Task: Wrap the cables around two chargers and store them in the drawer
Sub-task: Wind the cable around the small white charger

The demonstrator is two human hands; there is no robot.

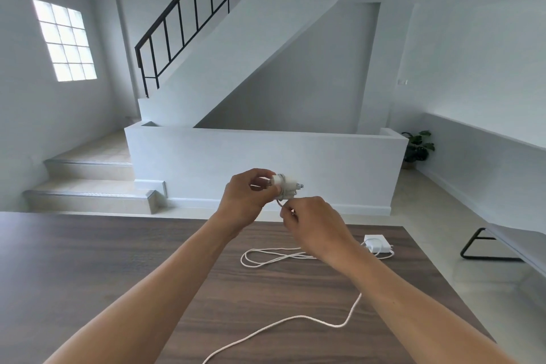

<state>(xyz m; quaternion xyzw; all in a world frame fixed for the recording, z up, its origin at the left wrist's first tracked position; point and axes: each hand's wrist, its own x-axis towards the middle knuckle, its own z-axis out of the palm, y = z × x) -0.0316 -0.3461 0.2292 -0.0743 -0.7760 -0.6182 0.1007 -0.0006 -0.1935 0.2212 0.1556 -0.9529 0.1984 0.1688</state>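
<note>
My left hand (245, 201) grips the small charger (285, 185) above the table's (103, 260) far edge. My right hand (313, 224) pinches its cable (339, 324) just beneath. The cord looks light and limp (likely to spring loose), so I'd hold it close to the wound body. The second charger (375, 243) lies near the right edge.

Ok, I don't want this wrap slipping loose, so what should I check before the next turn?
1. Left hand grips the charger: ok.
2. Right hand pinches the cable just below it: ok.
3. Slack on the table lies free of knots: ok.
4. Slack's path up to the right hand: cannot tell, the arm hides it.
5. Second charger wrapped: not ok, second cable lies loose.
6. Drawer ready: cannot tell, not in view.
</note>
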